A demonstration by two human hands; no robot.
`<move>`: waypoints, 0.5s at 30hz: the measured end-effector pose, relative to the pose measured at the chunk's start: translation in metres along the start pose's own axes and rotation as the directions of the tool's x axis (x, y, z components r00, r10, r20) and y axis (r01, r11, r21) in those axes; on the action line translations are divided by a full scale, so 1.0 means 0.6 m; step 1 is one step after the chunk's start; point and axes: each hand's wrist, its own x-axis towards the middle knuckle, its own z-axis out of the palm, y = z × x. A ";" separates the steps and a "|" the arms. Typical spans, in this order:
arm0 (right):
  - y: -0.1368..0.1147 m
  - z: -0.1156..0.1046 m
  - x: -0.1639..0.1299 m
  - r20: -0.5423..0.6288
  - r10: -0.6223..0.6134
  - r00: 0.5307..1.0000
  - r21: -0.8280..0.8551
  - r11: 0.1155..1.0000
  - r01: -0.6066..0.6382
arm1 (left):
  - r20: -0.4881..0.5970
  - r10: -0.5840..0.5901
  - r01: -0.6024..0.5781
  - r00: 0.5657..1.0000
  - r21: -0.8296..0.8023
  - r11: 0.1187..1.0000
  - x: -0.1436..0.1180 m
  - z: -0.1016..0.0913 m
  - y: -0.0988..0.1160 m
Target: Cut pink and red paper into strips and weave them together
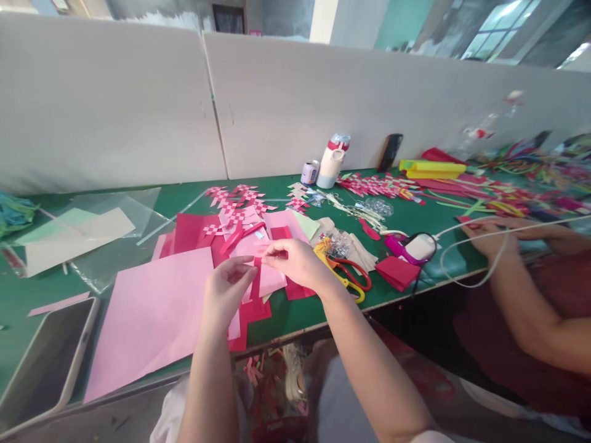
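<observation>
My left hand [227, 288] and my right hand [295, 263] are close together over a pile of pink and red paper. The fingers of both are pinched at a small pink and red paper strip [257, 261], whose exact shape is partly hidden by the fingertips. Below and around them lie red and pink paper pieces [256, 311]. A large pink sheet [154, 314] is beside my left hand. Woven pink and white checkered paper pieces [235, 212] lie just beyond. Near my right wrist rest scissors with orange and yellow handles [353, 277].
A phone [46, 357] lies at the left front edge. A can [309, 172] and a white bottle [333, 161] stand near the white partition [323, 92]. On the right, a co-worker's hands [494, 237] are behind a white cable [455, 283]. A red folded piece [398, 272] sits nearby.
</observation>
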 end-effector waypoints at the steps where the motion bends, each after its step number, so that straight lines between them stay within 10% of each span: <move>1: 0.000 0.000 0.000 0.003 0.001 1.000 0.001 1.000 -0.001 | 0.008 -0.003 0.003 1.000 0.002 1.000 0.000 0.001 0.000; 15: 0.002 0.002 0.003 0.044 0.005 0.999 -0.017 1.000 -0.004 | 0.067 -0.037 0.031 0.997 0.092 0.995 -0.004 -0.004 0.005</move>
